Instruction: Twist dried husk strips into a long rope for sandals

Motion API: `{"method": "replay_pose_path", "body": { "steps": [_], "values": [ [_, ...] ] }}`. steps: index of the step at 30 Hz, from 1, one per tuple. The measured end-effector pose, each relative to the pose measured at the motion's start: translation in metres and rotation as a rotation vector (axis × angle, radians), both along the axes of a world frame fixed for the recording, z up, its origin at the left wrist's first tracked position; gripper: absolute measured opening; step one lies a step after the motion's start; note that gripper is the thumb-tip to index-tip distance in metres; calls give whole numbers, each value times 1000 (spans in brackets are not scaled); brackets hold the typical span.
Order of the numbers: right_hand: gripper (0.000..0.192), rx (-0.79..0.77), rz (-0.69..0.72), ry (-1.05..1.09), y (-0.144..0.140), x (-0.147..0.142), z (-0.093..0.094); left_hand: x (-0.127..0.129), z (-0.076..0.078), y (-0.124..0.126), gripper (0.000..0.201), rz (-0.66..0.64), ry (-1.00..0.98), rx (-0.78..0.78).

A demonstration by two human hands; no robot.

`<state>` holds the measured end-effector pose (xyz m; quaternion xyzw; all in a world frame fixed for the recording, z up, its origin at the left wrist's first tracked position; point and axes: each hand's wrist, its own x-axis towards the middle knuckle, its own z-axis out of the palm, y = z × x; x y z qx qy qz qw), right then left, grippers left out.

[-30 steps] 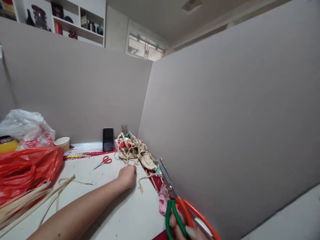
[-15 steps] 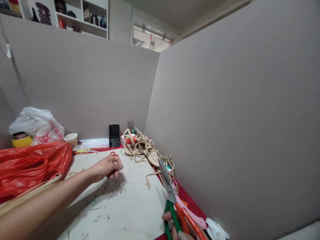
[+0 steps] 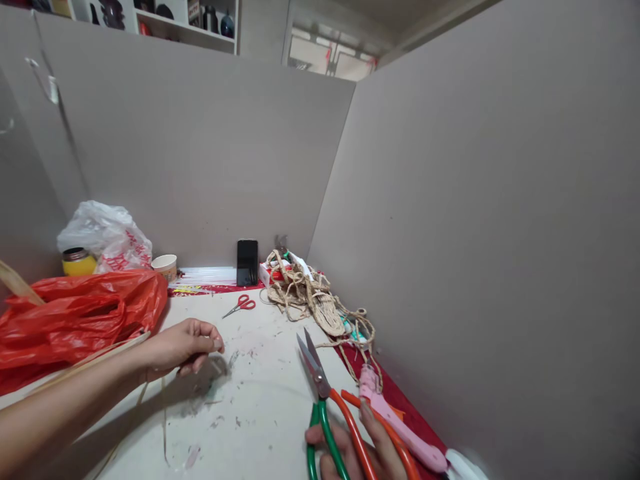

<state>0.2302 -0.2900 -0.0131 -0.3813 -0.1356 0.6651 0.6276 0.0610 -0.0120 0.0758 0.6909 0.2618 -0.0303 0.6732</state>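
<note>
My right hand [image 3: 350, 447] holds large scissors [image 3: 319, 380] by their green and orange handles, blades parted a little and pointing up and away from me. My left hand [image 3: 187, 347] hovers over the white board [image 3: 250, 413], fingers curled together in a pinch; anything between them is hidden. Thin pale strips [image 3: 165, 420] run down over the board below that wrist. Farther back lie small red-handled scissors [image 3: 243, 304]. Right of the big scissors is a pink-handled tool [image 3: 400, 423].
A heap of straw-coloured braided cord [image 3: 320, 303] lies along the right partition [image 3: 475, 233]. At the left are a red plastic bag [image 3: 85, 313], a white plastic bag [image 3: 110, 233] and a yellow jar [image 3: 79, 262]. A paper cup [image 3: 165, 267] and a phone [image 3: 247, 262] stand at the back.
My left hand has drawn back toward me and left, uncovering the small red scissors. The big scissors have shifted slightly left, and their blades are wider apart. The camera view has tilted down and turned left.
</note>
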Motion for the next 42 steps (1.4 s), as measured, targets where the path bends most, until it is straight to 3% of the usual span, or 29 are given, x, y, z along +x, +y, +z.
{"method": "replay_pose_path", "body": {
  "steps": [2, 5, 8, 12, 17, 23, 27, 32, 34, 36, 40, 42],
  "values": [
    [82, -39, 28, -4, 7, -3, 14, -4, 0, -1, 28, -5, 1, 2],
    [75, -113, -57, -36, 18, -6, 37, -7, 3, -4, 29, 9, 9, 7],
    [72, -173, -80, -68, 29, -4, 48, -7, 4, -7, 31, 29, 22, 15],
    [70, -240, -80, -73, 41, 3, 45, -7, -3, -8, 29, 1, 14, 33],
    [64, -202, -76, -126, 49, 7, 35, -7, -12, -9, 24, -10, 4, 50],
    [53, -171, -215, -108, 62, 10, 31, -9, -15, -9, 24, -31, 33, 85],
    [50, -145, -178, -81, 68, 13, 30, -11, -18, -8, 29, -88, 16, 136],
    [42, -135, -263, -190, 66, 15, 28, -16, -18, -10, 29, -107, 36, 131],
    [41, -174, -254, -321, 62, 17, 31, -20, -15, -9, 29, -40, 27, 116],
    [42, -250, -176, -599, 58, 20, 35, -25, -11, -6, 30, 26, -3, 98],
    [39, -380, -76, -1540, 53, 27, 35, -36, 1, 4, 31, 73, -96, 55],
    [34, -403, -57, -1881, 51, 29, 28, -43, 9, 7, 29, 94, -147, 45]
  ]
}}
